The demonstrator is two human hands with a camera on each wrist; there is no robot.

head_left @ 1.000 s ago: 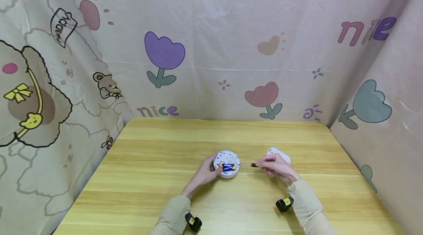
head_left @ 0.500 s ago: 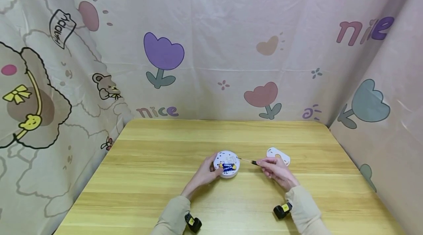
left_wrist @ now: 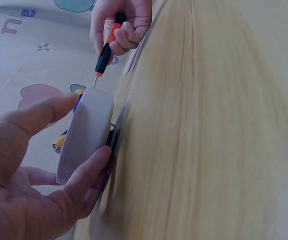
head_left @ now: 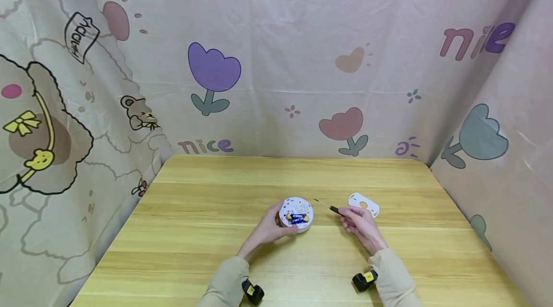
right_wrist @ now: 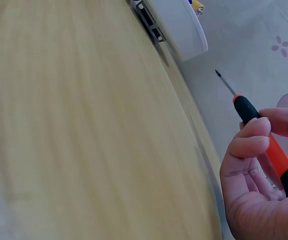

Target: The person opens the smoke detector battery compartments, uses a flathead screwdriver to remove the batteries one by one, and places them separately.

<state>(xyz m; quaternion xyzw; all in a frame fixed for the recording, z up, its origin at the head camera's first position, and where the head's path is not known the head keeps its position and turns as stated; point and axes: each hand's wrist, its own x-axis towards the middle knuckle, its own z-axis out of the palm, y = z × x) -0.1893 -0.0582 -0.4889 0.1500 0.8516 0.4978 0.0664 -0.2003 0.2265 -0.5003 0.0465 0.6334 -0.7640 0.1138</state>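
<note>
A round white device (head_left: 298, 205), much like a smoke alarm, has a blue-and-yellow battery (head_left: 298, 219) on its upper face. My left hand (head_left: 270, 226) grips it by the rim, thumb on the near edge. In the left wrist view the device (left_wrist: 87, 130) stands edge-on, with fingers under its dark-slotted underside. My right hand (head_left: 364, 225) holds a small black-and-orange screwdriver (right_wrist: 278, 155) by its handle. The screwdriver's thin tip points up and left, apart from the device's right edge. Some right-hand fingers are partly hidden in the head view.
Beyond the right hand lies a flat white plate (head_left: 367, 203) with rounded ends and a hole, on the wooden table (head_left: 207, 230). Printed cloth (head_left: 268, 57) hangs behind and at both sides. A black wrist camera (head_left: 252, 291) sits on each sleeve.
The screwdriver tip has come off the device's right edge and swung away from me. My right hand has shifted slightly nearer. My left thumb has slid from the face to the near rim.
</note>
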